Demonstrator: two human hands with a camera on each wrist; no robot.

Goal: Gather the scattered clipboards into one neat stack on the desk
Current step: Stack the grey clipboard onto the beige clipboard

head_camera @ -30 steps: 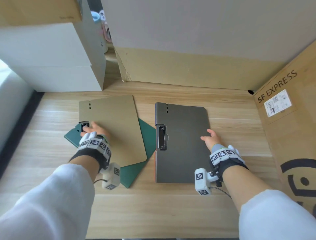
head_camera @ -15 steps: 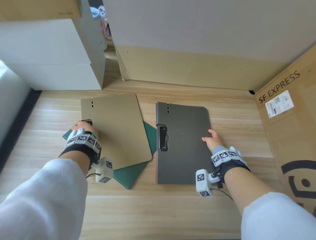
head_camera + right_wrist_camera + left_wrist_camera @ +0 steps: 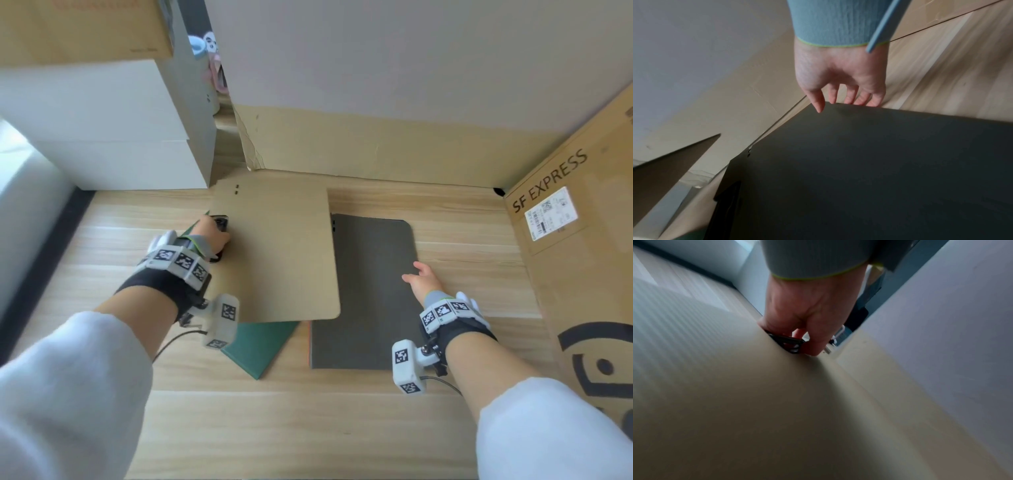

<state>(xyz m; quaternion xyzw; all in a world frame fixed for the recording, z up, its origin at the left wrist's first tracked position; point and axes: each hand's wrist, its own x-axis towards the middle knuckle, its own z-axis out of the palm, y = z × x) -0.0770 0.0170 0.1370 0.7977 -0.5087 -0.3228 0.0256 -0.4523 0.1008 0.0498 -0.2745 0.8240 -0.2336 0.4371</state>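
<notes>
Progress: stacking looked to be at an early stage — no board lay squarely on another yet, judging by how the three sat.
Left hand: left hand [image 3: 209,236] curled round the black clip [image 3: 789,344] of the tan clipboard [image 3: 277,253], thumb and fingers pinching it at the board's left edge.
Tan clipboard: raised off the desk [image 3: 342,428] and tilted, reaching away from the grip to the right, its far edge overlapping the near-left side of the grey clipboard [image 3: 373,294].
Right hand: right hand [image 3: 840,76] relaxed, fingers [image 3: 863,100] loosely spread and touching the grey board's right edge, thumb over the top face — holding nothing.
Grey clipboard: flat on the desk under that hand, an orange edge showing beneath its left side; what that edge belonged to could not be told.
Green clipboard: green clipboard [image 3: 260,346] lay askew beneath the left wrist and the tan board, one corner pointing toward the person.
Left to do: setting the tan board down on the grey one, then bringing the green one over and squaring all the edges.
Surroundings: cardboard box [image 3: 582,240] to the right of the right hand, white boxes [image 3: 102,137] beyond the left.
</notes>
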